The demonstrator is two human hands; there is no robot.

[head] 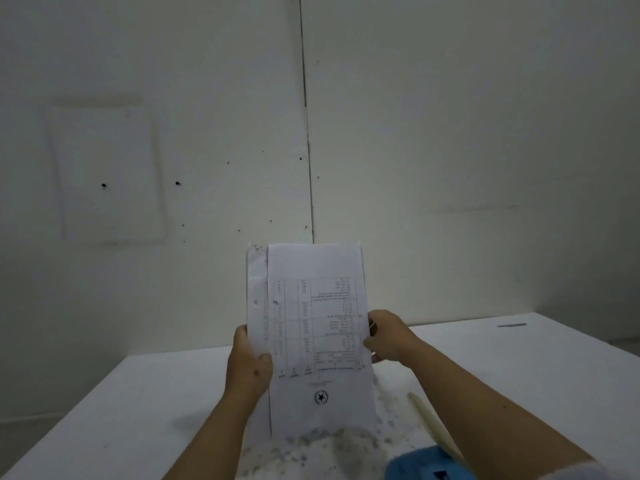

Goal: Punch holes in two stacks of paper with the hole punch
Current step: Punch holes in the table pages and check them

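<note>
Head view, looking forward and down over a white rectangular worktop [145, 403] set against a plain white wall [450, 133].

Held upright above the middle of the worktop: a stack of white printed paper sheets [311, 327], front page showing a table of small text and a round star seal near its lower end, print upside down. Sheets behind the front page offset to the left, with small punched holes along the left margin.

Left hand [247, 362] closed on the stack's left edge, thumb across the front, fingers hidden behind. Right hand [388, 337] closed on the stack's right edge, fingers curled round the margin. Both bare forearms reaching in from the near edge.

Below the stack, on the near middle of the worktop: a scattered heap of small white paper dots [318, 452], touching or just under the stack's lower edge; cannot tell which.

At the near right: a blue object with a dark marking [422, 464], partly cut off, and a long pale cream bar [433, 427] slanting beside the right forearm. Far right: a thin dark streak [512, 325] on the worktop.
</note>
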